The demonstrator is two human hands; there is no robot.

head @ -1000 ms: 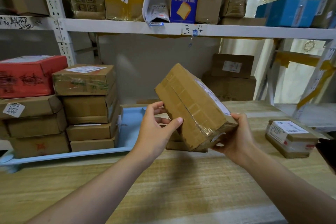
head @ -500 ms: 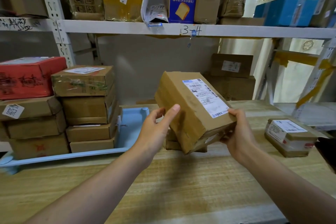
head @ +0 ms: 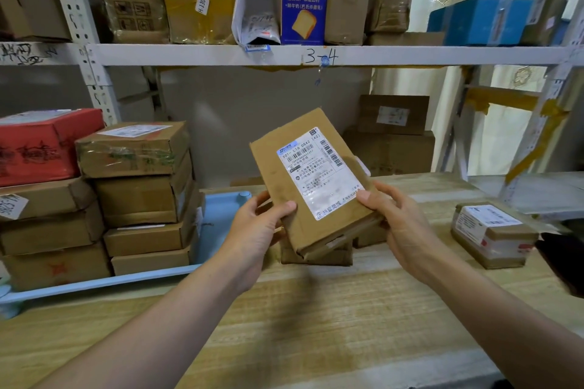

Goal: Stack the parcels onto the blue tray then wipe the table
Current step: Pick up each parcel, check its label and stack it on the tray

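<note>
In the head view a flat cardboard parcel (head: 308, 186) is held above the wooden table (head: 316, 325), tilted so that its white shipping label (head: 319, 174) faces the camera, probably so the label can be read before stacking. It is gripped at its near corners: the left hand (head: 256, 230) is curled round the near left edge with the thumb on top, and the right hand (head: 401, 224) is wrapped round the near right corner, thumb on the label.

The blue tray (head: 218, 221) lies along the table's left edge and already carries two stacks of brown boxes (head: 142, 196), one topped by a red box (head: 44, 142). A further parcel (head: 316, 254) lies on the table directly beneath the held one, and a small labelled parcel (head: 493, 234) sits near the right edge.

Behind, a white metal shelf (head: 316, 55) marked 3-4 is loaded with boxes.
</note>
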